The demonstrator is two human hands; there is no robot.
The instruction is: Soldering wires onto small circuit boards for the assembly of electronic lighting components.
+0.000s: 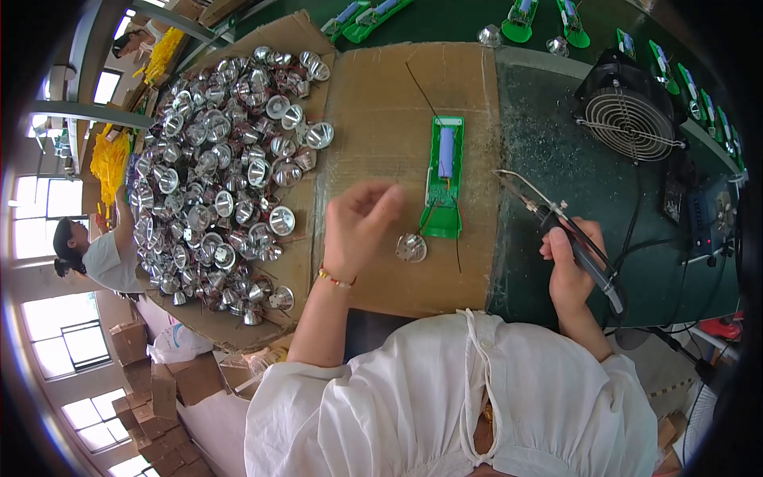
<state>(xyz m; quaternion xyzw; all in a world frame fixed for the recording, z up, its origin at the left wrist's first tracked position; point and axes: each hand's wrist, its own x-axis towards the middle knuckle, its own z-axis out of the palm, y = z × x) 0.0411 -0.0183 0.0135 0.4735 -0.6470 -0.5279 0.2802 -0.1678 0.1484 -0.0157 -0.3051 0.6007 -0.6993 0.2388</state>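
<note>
My right hand (574, 266) is closed around the black handle of a soldering iron (586, 260) fitted with a thin curved metal feed tube. Its tip points up and left, a little right of the cardboard. My left hand (358, 226) is over the cardboard with fingers loosely curled and the thumb apart; I see nothing in it. To its right lies a green plastic housing (443, 226) containing a blue-purple cylindrical battery (446, 153) and a small circuit board (441, 193). Dark wires stick out above and below. A shiny reflector cup (411, 247) sits at the housing's lower left.
A big heap of silver reflector cups (211, 159) fills a cardboard box (266, 40) at left. A round-grilled fan (632, 119) stands at right, near a blue soldering station (710, 219). More green housings (519, 20) line the back. Another person (99, 254) is at far left.
</note>
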